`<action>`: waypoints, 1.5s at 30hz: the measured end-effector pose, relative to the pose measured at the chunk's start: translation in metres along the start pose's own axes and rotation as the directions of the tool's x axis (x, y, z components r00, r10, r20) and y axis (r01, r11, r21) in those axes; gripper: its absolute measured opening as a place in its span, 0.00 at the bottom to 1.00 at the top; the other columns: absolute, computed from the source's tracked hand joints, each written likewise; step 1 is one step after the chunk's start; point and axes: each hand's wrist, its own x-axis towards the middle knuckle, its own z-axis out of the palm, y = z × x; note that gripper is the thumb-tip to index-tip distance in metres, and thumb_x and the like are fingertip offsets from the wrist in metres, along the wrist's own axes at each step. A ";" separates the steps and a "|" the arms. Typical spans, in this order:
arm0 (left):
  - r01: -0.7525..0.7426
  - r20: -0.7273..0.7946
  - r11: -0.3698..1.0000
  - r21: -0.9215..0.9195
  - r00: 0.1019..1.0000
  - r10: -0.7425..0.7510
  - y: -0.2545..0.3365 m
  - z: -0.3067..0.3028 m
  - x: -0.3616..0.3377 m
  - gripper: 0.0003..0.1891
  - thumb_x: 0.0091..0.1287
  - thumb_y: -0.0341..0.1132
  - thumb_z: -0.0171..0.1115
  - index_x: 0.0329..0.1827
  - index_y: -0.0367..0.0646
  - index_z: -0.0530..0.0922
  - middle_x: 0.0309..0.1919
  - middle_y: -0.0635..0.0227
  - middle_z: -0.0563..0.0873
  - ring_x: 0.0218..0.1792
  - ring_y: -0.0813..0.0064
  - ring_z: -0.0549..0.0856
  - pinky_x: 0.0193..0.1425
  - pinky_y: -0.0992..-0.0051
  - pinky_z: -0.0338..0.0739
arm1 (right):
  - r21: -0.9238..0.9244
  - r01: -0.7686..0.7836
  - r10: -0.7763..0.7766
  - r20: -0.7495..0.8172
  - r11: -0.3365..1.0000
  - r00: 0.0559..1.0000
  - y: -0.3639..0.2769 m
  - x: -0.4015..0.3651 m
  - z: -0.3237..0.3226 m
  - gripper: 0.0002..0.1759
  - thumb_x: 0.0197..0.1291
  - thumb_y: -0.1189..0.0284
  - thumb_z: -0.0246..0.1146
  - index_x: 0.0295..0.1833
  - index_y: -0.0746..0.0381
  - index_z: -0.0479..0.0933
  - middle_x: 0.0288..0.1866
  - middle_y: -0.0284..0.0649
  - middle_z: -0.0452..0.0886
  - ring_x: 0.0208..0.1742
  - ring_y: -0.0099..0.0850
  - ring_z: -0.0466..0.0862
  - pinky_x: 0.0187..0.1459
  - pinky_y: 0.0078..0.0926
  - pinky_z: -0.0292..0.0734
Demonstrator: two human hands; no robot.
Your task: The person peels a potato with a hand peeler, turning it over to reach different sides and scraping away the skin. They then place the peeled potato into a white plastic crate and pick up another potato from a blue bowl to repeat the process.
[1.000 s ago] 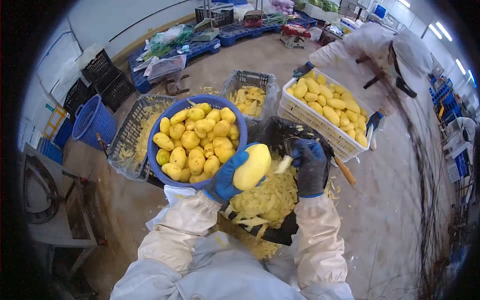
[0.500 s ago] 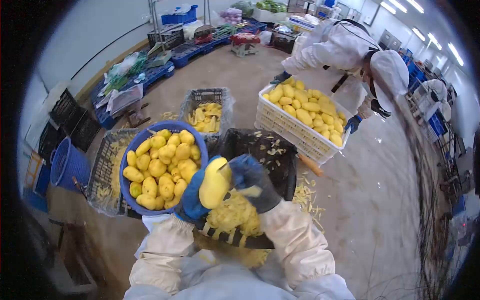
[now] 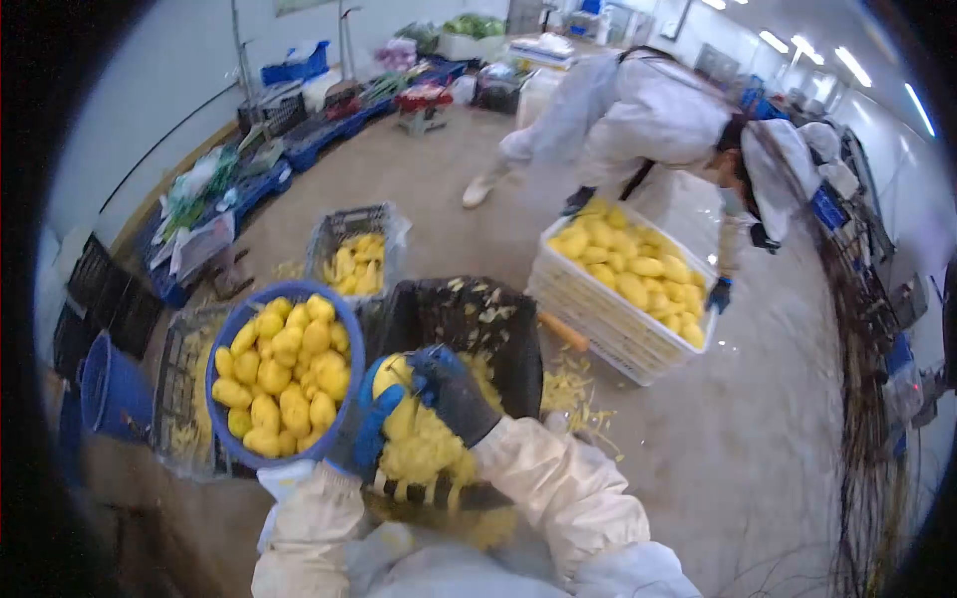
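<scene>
The left hand (image 3: 367, 419), in a bright blue glove, is closed around the lower side of a peeled yellow potato (image 3: 396, 391), fingers wrapped up its left flank so the potato stands tilted between both hands. The right hand (image 3: 454, 394), in a darker blue glove, is curled over the potato's upper right side and touches it; whether it grips a tool underneath cannot be told, since the glove hides the palm. Both hands hang just over the near edge of a black crate (image 3: 498, 344), whose near half is heaped with yellow peelings (image 3: 429, 453) right under the potato, some spilling over the rim toward the person's white sleeves. Just left of the left hand, almost touching it, sits a blue basin (image 3: 344, 309) piled with peeled potatoes, and it rests against a wire basket (image 3: 177, 399) further left. Behind the basin stands a smaller grey basket (image 3: 334, 234) with cut pieces. To the right of the black crate, a wooden handle (image 3: 564, 332) lies on the floor between it and a white crate (image 3: 608, 334) full of potatoes. A co-worker (image 3: 648, 110) in white leans over that crate with one gloved hand at its far corner. Open wet floor (image 3: 758, 429) spreads to the right of the right hand, with scattered peelings near the crate; the left side is crowded.
</scene>
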 end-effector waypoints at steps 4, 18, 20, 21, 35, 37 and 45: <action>0.020 -0.153 0.928 0.372 0.987 0.040 0.006 0.016 0.002 0.38 0.59 0.40 0.70 0.70 0.35 0.63 0.61 0.60 0.75 0.62 0.71 0.73 0.68 0.70 0.67 | -0.085 0.134 -0.128 0.077 0.987 0.989 -0.025 -0.002 -0.020 0.07 0.67 0.68 0.58 0.42 0.58 0.78 0.27 0.29 0.75 0.25 0.18 0.73 0.24 0.15 0.68; -0.128 0.078 0.632 0.764 0.991 0.107 0.026 0.015 -0.027 0.48 0.50 0.39 0.78 0.73 0.39 0.59 0.60 0.58 0.74 0.53 0.74 0.77 0.50 0.76 0.78 | -0.402 0.199 -0.282 -0.159 0.894 0.946 -0.066 -0.020 -0.008 0.08 0.62 0.67 0.63 0.35 0.61 0.80 0.25 0.31 0.80 0.22 0.17 0.76 0.22 0.13 0.69; -0.169 0.083 0.571 0.804 0.981 0.174 0.016 0.007 -0.025 0.48 0.50 0.40 0.78 0.73 0.38 0.59 0.61 0.57 0.74 0.55 0.72 0.77 0.54 0.74 0.77 | -0.510 0.098 -0.099 0.027 0.855 0.995 -0.054 -0.038 0.023 0.06 0.62 0.70 0.61 0.35 0.61 0.79 0.23 0.31 0.77 0.20 0.17 0.73 0.22 0.12 0.66; -0.226 0.133 0.502 0.835 0.968 0.214 0.013 0.004 -0.026 0.49 0.50 0.41 0.78 0.73 0.38 0.59 0.61 0.55 0.74 0.58 0.70 0.76 0.58 0.71 0.75 | -0.507 0.033 -0.039 0.000 0.861 0.999 -0.056 -0.040 0.025 0.06 0.62 0.70 0.61 0.34 0.61 0.79 0.23 0.31 0.77 0.20 0.17 0.74 0.21 0.13 0.67; -0.020 0.024 0.901 0.434 1.000 0.011 0.022 0.001 -0.040 0.52 0.51 0.48 0.75 0.75 0.39 0.55 0.67 0.58 0.68 0.67 0.68 0.69 0.71 0.69 0.62 | -0.318 0.204 -0.249 -0.105 0.926 0.963 -0.074 -0.044 0.012 0.07 0.61 0.70 0.65 0.36 0.62 0.78 0.22 0.32 0.78 0.19 0.20 0.76 0.21 0.15 0.68; -0.051 0.054 0.905 0.423 0.998 0.031 0.015 -0.008 -0.037 0.53 0.51 0.48 0.74 0.76 0.38 0.53 0.67 0.58 0.67 0.67 0.68 0.69 0.71 0.69 0.63 | -0.354 0.054 -0.077 -0.052 0.934 0.996 -0.067 -0.059 0.033 0.07 0.61 0.69 0.65 0.37 0.63 0.78 0.23 0.33 0.79 0.20 0.19 0.76 0.22 0.13 0.68; -0.082 0.166 0.939 0.334 0.986 0.027 0.025 0.012 -0.047 0.55 0.50 0.46 0.76 0.76 0.37 0.51 0.67 0.59 0.67 0.68 0.70 0.67 0.71 0.71 0.63 | -0.458 0.055 -0.046 0.032 0.887 0.998 -0.056 -0.067 0.045 0.08 0.61 0.69 0.66 0.38 0.63 0.78 0.24 0.32 0.79 0.22 0.18 0.78 0.22 0.13 0.69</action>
